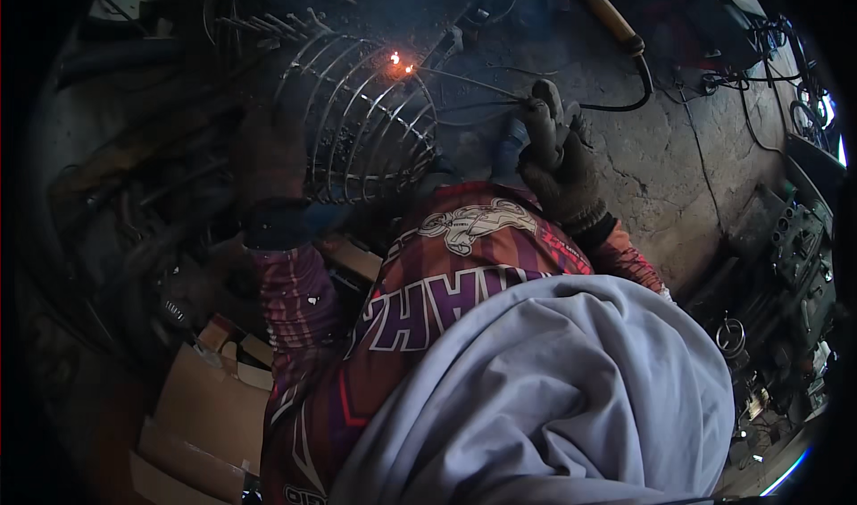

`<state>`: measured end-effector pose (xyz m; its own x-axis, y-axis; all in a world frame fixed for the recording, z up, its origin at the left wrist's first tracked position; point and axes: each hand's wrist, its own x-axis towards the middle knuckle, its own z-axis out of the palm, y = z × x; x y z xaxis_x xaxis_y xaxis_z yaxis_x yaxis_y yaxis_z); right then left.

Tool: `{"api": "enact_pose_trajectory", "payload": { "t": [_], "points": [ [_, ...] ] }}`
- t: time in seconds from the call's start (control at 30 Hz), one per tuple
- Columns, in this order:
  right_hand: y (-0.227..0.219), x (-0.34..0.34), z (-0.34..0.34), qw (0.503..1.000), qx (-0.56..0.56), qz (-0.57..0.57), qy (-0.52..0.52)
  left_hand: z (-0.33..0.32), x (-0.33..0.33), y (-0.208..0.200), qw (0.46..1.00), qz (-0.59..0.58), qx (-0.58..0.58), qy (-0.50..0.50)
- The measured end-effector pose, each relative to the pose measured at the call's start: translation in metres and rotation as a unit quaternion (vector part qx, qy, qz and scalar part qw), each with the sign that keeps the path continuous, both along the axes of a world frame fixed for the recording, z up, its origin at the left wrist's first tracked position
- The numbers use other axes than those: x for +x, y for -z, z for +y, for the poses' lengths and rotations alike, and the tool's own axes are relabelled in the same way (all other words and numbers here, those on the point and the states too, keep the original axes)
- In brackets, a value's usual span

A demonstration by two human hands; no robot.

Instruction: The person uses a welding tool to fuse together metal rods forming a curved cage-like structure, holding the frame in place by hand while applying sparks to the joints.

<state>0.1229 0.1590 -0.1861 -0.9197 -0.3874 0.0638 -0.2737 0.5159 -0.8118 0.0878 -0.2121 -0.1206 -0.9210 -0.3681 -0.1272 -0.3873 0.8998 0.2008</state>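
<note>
My right hand (567, 170), in a thick dark glove, is closed round a welding electrode holder (546, 116). From the holder a thin welding rod (473, 83) reaches left to the upper edge of a round cage of metal bars (366, 134). Two bright orange glowing spots (402, 64) show near the rod's far end, with smoke above. On the cage's left side, my left hand (270, 161) is in deep shadow. Its fingers cannot be made out, nor whether they touch the bars.
A black cable (638, 90) loops from a tan tubular handle (611, 14) toward the holder. Cracked concrete floor (656, 161) lies to the right. Cardboard boxes (205, 407) stand at the lower left. Dark metal parts (794, 246) crowd the right side. Grey cloth (553, 389) hangs over my front.
</note>
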Motion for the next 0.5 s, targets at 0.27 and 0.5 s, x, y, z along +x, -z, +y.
{"api": "enact_pose_trajectory", "payload": {
  "t": [0.27, 0.5],
  "points": [
    [0.001, 0.003, -0.007, 0.973, -0.176, -0.144, 0.041, 0.023, -0.003, -0.025, 0.995, 0.037, 0.092, -0.023],
    [-0.006, -0.002, -0.013, 0.995, -0.084, -0.032, 0.045, 0.021, 0.006, -0.022, 0.998, 0.052, 0.029, 0.004]
  ]
}}
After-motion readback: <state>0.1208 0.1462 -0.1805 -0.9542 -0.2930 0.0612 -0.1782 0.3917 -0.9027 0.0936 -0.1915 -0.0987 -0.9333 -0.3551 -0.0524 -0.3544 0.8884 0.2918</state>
